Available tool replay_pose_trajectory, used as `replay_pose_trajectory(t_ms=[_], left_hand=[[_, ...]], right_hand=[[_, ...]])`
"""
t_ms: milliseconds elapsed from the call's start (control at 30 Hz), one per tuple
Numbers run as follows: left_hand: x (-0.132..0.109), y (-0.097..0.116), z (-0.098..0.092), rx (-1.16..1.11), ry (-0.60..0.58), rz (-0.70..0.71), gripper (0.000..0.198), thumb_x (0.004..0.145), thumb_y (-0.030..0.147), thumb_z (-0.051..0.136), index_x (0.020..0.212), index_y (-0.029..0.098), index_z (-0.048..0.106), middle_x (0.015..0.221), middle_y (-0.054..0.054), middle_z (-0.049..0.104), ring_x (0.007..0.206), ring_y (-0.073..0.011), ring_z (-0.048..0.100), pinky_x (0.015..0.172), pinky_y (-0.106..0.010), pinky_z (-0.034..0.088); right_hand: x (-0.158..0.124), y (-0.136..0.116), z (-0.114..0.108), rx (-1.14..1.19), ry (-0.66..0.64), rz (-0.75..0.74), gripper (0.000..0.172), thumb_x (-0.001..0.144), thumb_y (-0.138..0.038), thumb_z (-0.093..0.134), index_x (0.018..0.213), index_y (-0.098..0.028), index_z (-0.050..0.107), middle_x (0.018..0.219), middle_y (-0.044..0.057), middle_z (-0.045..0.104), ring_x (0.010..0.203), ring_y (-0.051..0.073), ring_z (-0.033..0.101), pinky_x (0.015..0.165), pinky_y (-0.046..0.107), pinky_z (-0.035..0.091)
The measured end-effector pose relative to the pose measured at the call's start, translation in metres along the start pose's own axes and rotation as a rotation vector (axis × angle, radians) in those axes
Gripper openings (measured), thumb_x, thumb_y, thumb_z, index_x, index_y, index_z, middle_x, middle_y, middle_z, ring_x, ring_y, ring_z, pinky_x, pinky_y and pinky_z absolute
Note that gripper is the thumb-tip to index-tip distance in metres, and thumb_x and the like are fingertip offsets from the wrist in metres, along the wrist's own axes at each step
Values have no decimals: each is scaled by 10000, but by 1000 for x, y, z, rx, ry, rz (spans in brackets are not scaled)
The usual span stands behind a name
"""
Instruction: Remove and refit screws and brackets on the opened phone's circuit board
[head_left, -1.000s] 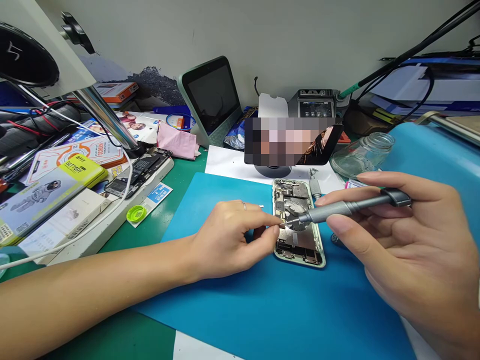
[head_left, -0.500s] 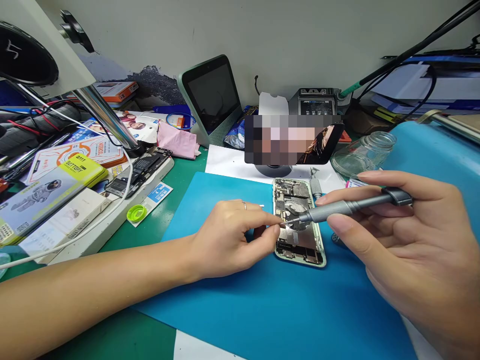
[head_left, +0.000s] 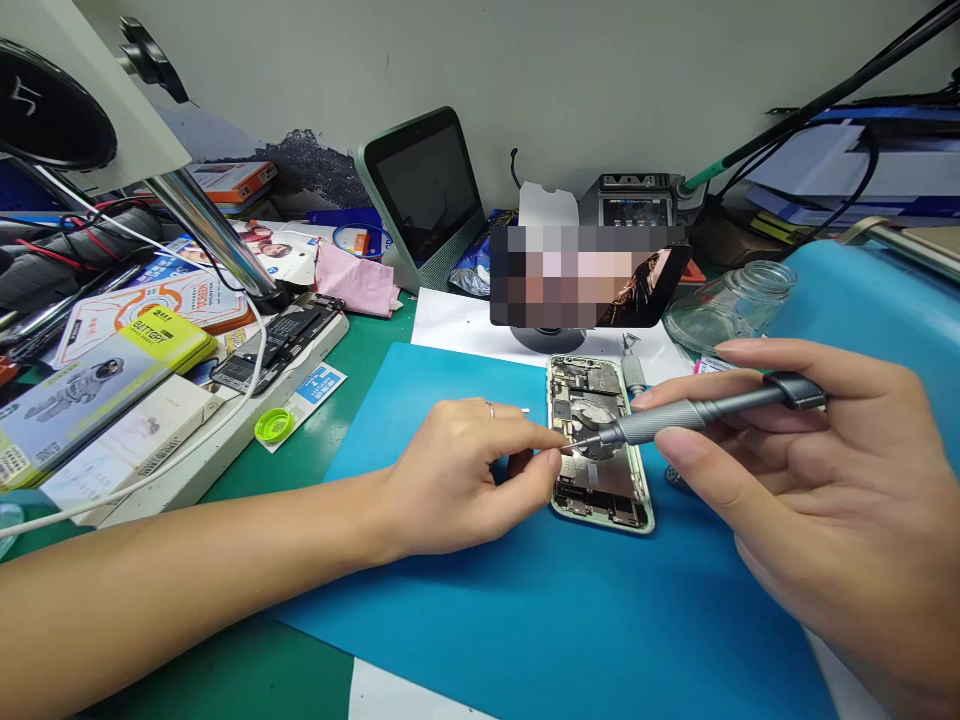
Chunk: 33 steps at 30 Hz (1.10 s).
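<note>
An opened phone [head_left: 600, 490] lies on the blue mat [head_left: 540, 620], its inner parts exposed inside a pale green frame. My right hand [head_left: 832, 480] holds a grey precision screwdriver [head_left: 660, 422] by its knurled grip, the cap end under my index finger. The thin shaft points left across the phone, and its tip ends at the fingertips of my left hand [head_left: 480, 475]. Left thumb and index finger are pinched together over the phone's left edge; what they hold, if anything, is hidden. A second knurled tool [head_left: 632, 370] lies by the phone's upper right edge.
Behind the mat stand a propped phone [head_left: 645, 290], a smart display [head_left: 427, 190] and a glass jar [head_left: 731, 305]. Boxes, a battery pack [head_left: 105, 390], a white cable [head_left: 187, 455] and a microscope post [head_left: 217, 240] crowd the left side.
Both hands and the screwdriver keep nearly the same place. Only a very slight shift of the whole view shows.
</note>
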<state>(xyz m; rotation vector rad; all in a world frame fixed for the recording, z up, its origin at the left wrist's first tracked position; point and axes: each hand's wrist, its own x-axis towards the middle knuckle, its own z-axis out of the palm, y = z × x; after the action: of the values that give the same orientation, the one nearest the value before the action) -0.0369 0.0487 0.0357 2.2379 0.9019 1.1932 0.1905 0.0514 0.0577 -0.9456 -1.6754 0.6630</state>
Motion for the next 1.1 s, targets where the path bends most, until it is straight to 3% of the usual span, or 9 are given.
replay_pose_trajectory(t_ms=[433, 1100], left_hand=[[0, 2, -1, -12, 7, -76, 174, 928, 121, 625, 895, 115, 796, 614, 10, 675, 509, -83, 534, 545, -194, 432], [1, 1, 0, -6, -25, -63, 185, 947, 117, 609, 861, 130, 773, 623, 6, 669, 539, -92, 561, 564, -204, 418]], right_hand=[[1, -3, 1, 8, 22, 20, 476, 856, -155, 791, 1245, -359, 607, 991, 8, 768, 841, 208, 782, 625, 304, 720], [1, -4, 2, 15, 23, 26, 475, 855, -154, 789, 1241, -372, 619, 996, 1, 755, 865, 204, 787, 647, 303, 728]])
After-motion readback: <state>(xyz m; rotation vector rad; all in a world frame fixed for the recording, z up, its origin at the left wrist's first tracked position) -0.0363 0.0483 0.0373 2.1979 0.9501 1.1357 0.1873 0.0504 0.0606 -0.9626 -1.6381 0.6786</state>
